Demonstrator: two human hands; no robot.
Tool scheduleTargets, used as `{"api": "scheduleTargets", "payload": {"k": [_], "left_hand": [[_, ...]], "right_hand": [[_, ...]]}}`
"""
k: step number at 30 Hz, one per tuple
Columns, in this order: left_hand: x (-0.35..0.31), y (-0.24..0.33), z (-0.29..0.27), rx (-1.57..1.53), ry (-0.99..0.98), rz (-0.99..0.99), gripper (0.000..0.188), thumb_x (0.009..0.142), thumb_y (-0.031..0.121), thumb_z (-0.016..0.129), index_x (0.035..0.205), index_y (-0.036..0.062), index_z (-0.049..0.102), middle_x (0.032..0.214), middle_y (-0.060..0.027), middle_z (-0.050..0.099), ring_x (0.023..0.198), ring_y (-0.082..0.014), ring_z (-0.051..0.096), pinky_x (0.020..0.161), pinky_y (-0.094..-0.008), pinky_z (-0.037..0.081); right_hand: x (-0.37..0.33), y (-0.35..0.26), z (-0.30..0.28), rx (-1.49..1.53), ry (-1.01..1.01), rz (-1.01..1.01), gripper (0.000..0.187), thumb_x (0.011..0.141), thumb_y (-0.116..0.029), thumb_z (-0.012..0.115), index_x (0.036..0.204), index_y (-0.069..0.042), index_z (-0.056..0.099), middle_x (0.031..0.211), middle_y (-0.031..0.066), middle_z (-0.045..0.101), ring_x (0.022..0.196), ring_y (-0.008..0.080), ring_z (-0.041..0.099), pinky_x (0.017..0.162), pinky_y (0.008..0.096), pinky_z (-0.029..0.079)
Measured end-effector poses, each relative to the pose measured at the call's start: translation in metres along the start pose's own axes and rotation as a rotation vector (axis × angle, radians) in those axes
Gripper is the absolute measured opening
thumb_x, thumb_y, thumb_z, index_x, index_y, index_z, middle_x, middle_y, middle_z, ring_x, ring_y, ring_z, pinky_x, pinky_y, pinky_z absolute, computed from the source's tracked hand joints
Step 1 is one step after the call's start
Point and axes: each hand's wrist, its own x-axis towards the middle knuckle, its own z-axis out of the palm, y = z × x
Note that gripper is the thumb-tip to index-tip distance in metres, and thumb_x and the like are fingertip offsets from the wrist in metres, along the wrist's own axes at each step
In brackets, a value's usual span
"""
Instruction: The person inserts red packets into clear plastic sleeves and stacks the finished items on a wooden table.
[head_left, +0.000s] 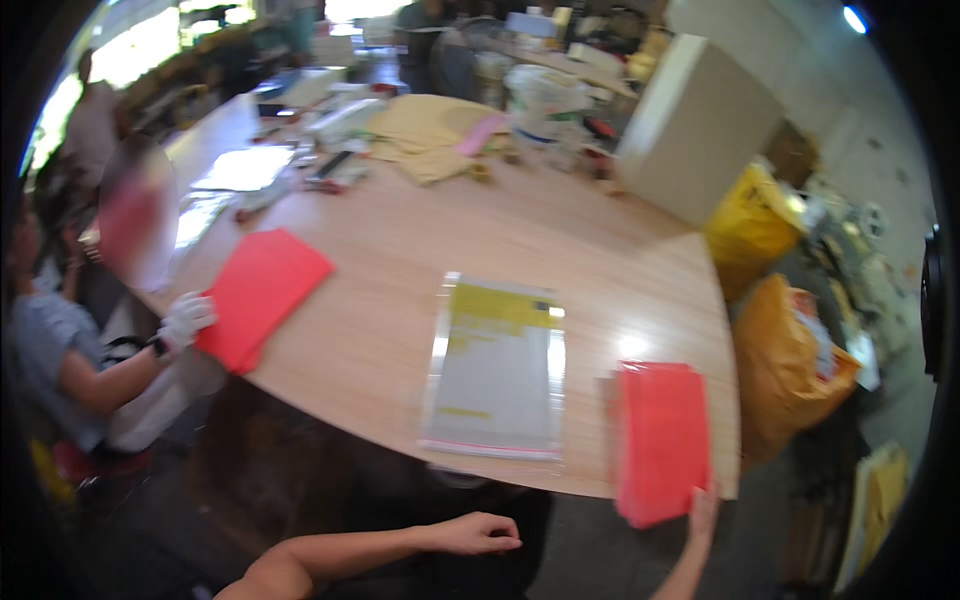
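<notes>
At the table's front right, a stack of glossy red sheets or packets (662,440) juts slightly over the edge. My right hand (704,508) has its fingers closed on the stack's lower right corner; blur hides the exact grip. Below the table edge, my left hand (482,533) hangs in front of me with curled fingers and nothing visible in them. Between the two, on the tabletop, lies a pile of clear plastic bags (495,370) with yellow-green printing and a pinkish strip along the near end.
To the left, a seated person's white-gloved hand (186,318) touches another red stack (262,295) on the wooden table (390,330). Tan sheets (430,130) and clutter cover the far side. A large pale board (695,125) stands back right, yellow sacks (785,365) beside the table.
</notes>
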Motion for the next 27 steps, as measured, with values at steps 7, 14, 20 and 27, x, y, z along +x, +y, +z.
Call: {"api": "scheduleTargets", "payload": {"k": [7, 14, 20, 27], "left_hand": [[-0.172, -0.114, -0.066, -0.062, 0.961, -0.224, 0.018, 0.096, 0.020, 0.065, 0.100, 0.0027, 0.066, 0.082, -0.0023, 0.066, 0.075, -0.0091, 0.061, 0.068, -0.0254, 0.050], [-0.248, -0.058, -0.141, 0.510, 1.799, -0.045, 0.010, 0.091, 0.010, 0.067, 0.096, 0.0025, 0.065, 0.084, -0.0075, 0.066, 0.073, -0.0178, 0.063, 0.067, -0.0327, 0.051], [-0.274, -0.015, -0.209, 1.308, 1.771, -0.226, 0.028, 0.087, 0.019, 0.069, 0.109, 0.0033, 0.061, 0.110, -0.0130, 0.062, 0.102, -0.0336, 0.060, 0.087, -0.0434, 0.048], [-0.282, -0.014, -0.230, 1.400, 1.526, -0.475, 0.037, 0.085, 0.029, 0.072, 0.108, 0.0032, 0.061, 0.107, -0.0150, 0.061, 0.099, -0.0333, 0.062, 0.083, -0.0435, 0.051]], "right_hand": [[0.016, 0.071, -0.027, 0.029, 0.081, -0.154, 0.055, 0.099, -0.021, 0.054, 0.148, 0.001, 0.041, 0.153, 0.0142, 0.041, 0.143, 0.0267, 0.034, 0.120, 0.0396, 0.022], [-0.032, -0.122, -0.007, -0.020, 0.663, -0.380, 0.025, 0.098, -0.019, 0.062, 0.104, 0.005, 0.069, 0.101, 0.0186, 0.071, 0.088, 0.0286, 0.067, 0.081, 0.0374, 0.054], [-0.088, -0.223, 0.062, -0.005, 0.298, -0.438, 0.027, 0.099, -0.016, 0.056, 0.097, 0.008, 0.069, 0.094, 0.0171, 0.070, 0.084, 0.0273, 0.066, 0.078, 0.0366, 0.054], [-0.141, -0.269, 0.125, 0.248, -0.034, -0.238, 0.021, 0.094, -0.010, 0.053, 0.092, 0.005, 0.068, 0.094, 0.0154, 0.070, 0.085, 0.0247, 0.065, 0.076, 0.0340, 0.053]]}}
